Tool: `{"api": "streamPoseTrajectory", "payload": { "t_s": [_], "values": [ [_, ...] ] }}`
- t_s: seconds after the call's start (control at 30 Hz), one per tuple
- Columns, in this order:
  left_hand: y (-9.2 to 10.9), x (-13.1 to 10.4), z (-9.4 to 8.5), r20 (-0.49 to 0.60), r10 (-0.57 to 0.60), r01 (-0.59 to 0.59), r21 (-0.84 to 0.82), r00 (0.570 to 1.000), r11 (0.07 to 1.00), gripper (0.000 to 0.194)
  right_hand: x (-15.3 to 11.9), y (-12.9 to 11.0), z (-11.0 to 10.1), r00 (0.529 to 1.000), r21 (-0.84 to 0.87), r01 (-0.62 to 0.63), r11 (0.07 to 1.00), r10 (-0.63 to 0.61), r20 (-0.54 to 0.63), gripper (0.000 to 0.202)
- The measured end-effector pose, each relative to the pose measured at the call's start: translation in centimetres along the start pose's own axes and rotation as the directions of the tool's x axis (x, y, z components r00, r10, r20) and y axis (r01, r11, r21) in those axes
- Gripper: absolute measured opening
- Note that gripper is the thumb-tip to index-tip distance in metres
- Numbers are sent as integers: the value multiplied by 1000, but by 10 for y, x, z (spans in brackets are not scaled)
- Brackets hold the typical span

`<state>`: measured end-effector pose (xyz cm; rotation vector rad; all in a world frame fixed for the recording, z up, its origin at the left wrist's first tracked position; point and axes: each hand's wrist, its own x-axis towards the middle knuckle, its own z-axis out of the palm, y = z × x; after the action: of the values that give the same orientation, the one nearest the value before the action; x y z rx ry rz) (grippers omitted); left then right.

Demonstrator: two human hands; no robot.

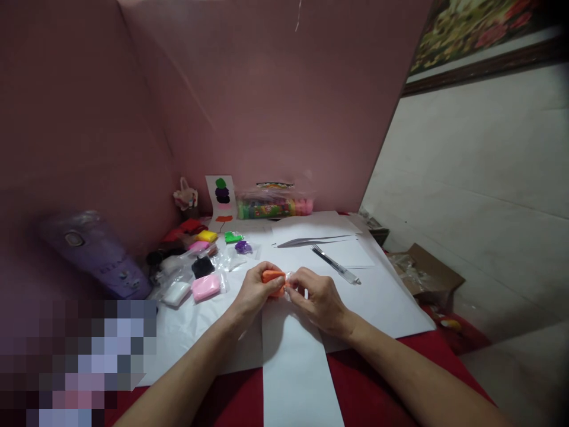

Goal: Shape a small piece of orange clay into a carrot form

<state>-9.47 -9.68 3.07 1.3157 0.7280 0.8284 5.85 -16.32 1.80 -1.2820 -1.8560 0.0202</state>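
Note:
Between my two hands is a lump of orange modelling clay (272, 276) with a clear plastic wrapper around its right side. My left hand (256, 290) grips the clay, thumb on top. With thumb and fingers pinched, my right hand (317, 296) holds the wrapper's end (288, 279). Beneath both hands a long white paper strip (293, 356) runs toward me. To the left lie wrapped clay packs: pink (207, 287), black (203, 267), white (176, 293), purple (243, 247), green (233, 237) and yellow (207, 236).
White paper (382, 308) covers the red cloth (235, 397). A fork and pens (335, 265) lie right of centre. At the back stand a colour-blotched card (221, 196) and a bag of clay (275, 206). A purple bottle (98, 255) is left; a cardboard box (429, 273) sits right.

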Motion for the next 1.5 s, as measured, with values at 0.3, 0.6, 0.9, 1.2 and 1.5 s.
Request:
{"api": "streamPoseTrajectory", "payload": {
  "t_s": [0.3, 0.6, 0.9, 1.2, 1.5],
  "values": [
    [7, 0, -1, 2, -255, 254, -96, 967, 962, 28, -1, 4, -2, 987, -201, 158, 967, -153, 39, 19],
    [6, 1, -3, 66, -323, 328, -80, 944, 941, 24, 1, 3, -3, 924, -390, 382, 838, -357, 139, 24],
    [8, 0, 1, -78, -193, 191, -23, 978, 981, 28, 0, 2, -4, 968, -261, 250, 932, -242, 61, 23],
    [5, -2, 3, -81, -183, 187, 39, 980, 982, 24, 0, -7, -4, 919, -415, 343, 842, -393, -38, 21],
    [7, -4, 5, -69, -198, 201, 24, 978, 979, 23, -1, -2, 2, 983, -41, 182, 983, -183, -28, 14]
  ]
}}
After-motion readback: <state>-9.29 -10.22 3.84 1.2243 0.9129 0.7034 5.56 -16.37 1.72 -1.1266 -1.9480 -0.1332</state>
